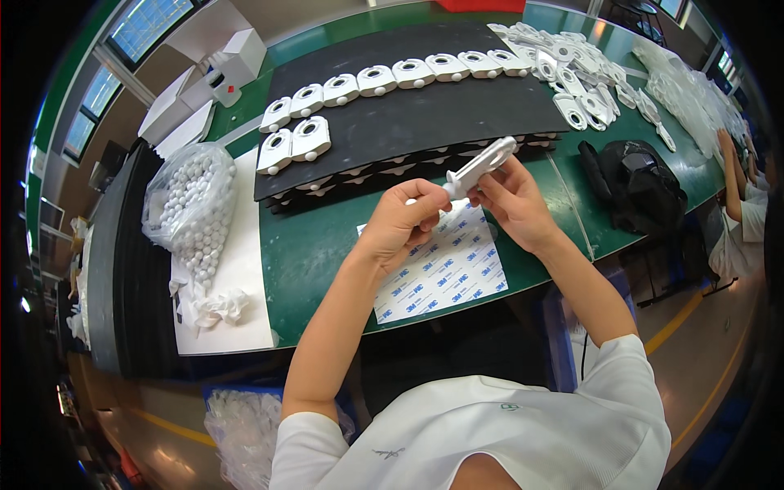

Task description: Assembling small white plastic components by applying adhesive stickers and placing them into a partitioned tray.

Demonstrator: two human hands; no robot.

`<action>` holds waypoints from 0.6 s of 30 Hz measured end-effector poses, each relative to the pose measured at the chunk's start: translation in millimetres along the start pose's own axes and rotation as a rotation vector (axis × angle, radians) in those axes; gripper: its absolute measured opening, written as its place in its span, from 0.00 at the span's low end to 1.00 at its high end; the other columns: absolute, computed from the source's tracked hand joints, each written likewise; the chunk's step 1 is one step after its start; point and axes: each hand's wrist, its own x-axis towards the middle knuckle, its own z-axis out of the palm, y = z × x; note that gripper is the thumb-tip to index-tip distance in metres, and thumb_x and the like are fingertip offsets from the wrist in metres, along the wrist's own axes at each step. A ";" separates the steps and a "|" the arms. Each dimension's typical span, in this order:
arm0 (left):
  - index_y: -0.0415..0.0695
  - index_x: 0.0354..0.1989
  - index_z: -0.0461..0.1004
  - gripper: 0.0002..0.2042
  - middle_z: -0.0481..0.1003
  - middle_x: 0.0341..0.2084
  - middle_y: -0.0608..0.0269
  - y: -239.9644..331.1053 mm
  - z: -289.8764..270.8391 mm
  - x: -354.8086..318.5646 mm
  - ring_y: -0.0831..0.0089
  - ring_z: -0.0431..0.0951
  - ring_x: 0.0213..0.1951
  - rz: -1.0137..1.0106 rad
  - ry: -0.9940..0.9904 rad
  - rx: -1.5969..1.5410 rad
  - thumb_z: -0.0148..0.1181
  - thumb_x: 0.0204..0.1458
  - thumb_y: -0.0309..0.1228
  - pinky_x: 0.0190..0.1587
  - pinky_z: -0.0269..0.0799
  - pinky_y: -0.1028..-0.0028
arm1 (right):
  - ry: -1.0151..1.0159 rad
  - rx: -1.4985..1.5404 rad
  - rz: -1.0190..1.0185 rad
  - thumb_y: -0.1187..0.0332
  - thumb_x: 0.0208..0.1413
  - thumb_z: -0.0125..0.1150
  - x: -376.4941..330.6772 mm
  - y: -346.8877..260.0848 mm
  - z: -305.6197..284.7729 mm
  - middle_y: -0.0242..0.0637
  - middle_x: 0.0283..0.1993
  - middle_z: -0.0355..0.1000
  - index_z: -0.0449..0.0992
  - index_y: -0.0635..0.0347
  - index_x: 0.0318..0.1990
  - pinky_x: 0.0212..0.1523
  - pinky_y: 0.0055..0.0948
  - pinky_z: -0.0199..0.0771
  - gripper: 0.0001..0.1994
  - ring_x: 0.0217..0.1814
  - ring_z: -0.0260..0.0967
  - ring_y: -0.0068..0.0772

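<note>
Above the table's near edge, my right hand [516,204] grips a white plastic part [483,165] with a long opening, tilted up to the right. My left hand [404,220] is closed, its thumb and fingertips pinched at the part's lower left end, where a small white knob shows. What lies inside the left fingers is hidden. Below both hands a white sheet with blue print [441,278] lies on the green table [306,269]. Beyond them, similar white parts [376,80] with round holes and knobs stand in rows on a black board [425,114].
A clear bag of white balls [196,204] sits at the left on a white board [237,327], beside crumpled tissue [220,306]. Loose white parts [563,65] are heaped at the far right. A black bag [641,184] lies to the right; another person's arm [729,175] shows beyond it.
</note>
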 end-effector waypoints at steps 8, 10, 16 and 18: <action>0.47 0.23 0.64 0.16 0.63 0.18 0.72 -4.9 -10.1 5.9 0.85 0.58 0.19 0.059 -0.103 -0.076 0.59 0.47 0.44 0.16 0.48 0.86 | -0.106 -0.275 -0.159 0.72 0.52 0.54 25.2 -29.5 28.0 0.31 0.40 0.68 0.62 0.64 0.51 0.36 0.18 0.64 0.18 0.34 0.62 0.17; 0.47 0.24 0.64 0.19 0.63 0.19 0.71 -4.5 -14.2 3.0 0.85 0.58 0.19 0.099 -0.098 -0.201 0.57 0.46 0.50 0.16 0.48 0.86 | -0.157 -0.299 -0.123 0.71 0.52 0.54 48.2 -39.7 43.3 0.31 0.38 0.68 0.62 0.64 0.51 0.36 0.17 0.63 0.18 0.34 0.62 0.16; 0.44 0.29 0.67 0.21 0.63 0.22 0.69 5.0 -13.2 4.0 0.84 0.57 0.19 0.014 -0.021 -0.462 0.52 0.48 0.54 0.12 0.43 0.87 | -0.056 -0.651 -0.047 0.67 0.48 0.59 126.5 -29.3 65.4 0.33 0.30 0.70 0.64 0.68 0.49 0.29 0.17 0.63 0.22 0.28 0.62 0.17; 0.43 0.30 0.67 0.19 0.64 0.22 0.68 4.3 -14.4 6.9 0.84 0.57 0.19 0.007 -0.028 -0.471 0.53 0.49 0.50 0.12 0.44 0.87 | -0.102 -0.726 -0.020 0.67 0.47 0.60 147.1 -13.7 66.3 0.35 0.26 0.70 0.67 0.69 0.47 0.25 0.18 0.64 0.20 0.26 0.64 0.19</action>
